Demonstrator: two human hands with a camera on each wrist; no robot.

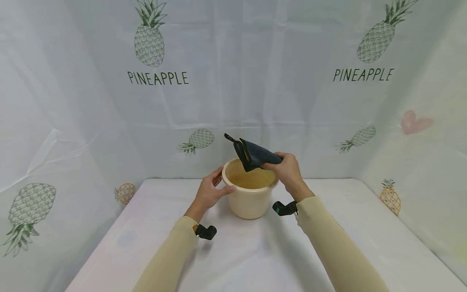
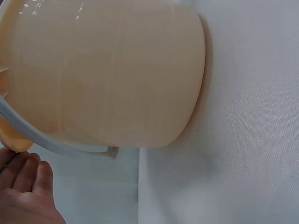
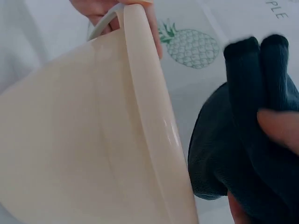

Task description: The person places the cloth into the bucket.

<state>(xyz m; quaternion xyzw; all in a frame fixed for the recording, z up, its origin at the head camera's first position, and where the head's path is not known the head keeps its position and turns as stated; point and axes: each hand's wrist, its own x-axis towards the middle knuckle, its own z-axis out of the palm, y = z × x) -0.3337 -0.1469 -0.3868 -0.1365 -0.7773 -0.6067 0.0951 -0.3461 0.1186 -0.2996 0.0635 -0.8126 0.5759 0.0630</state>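
A cream plastic bucket (image 1: 249, 205) stands upright on the table. At its left side my left hand (image 1: 208, 194) grips the rim, thumb towards the front and fingers at the far left. The bucket's pale handle (image 2: 46, 140) hangs down beside those fingers in the left wrist view. Above the bucket's opening, my right hand (image 1: 290, 173) pinches a folded dark blue-grey cloth (image 1: 260, 155) with a hanging loop at its far end. In the right wrist view the cloth (image 3: 252, 140) appears just beyond the rim, thumb pressed on its folds.
A white table (image 1: 146, 243) lies under the bucket, its back edge close behind. White sheeting (image 1: 255, 101) printed with pineapples hangs at the back and both sides. Each wrist carries a small black camera (image 1: 206, 232) on a strap.
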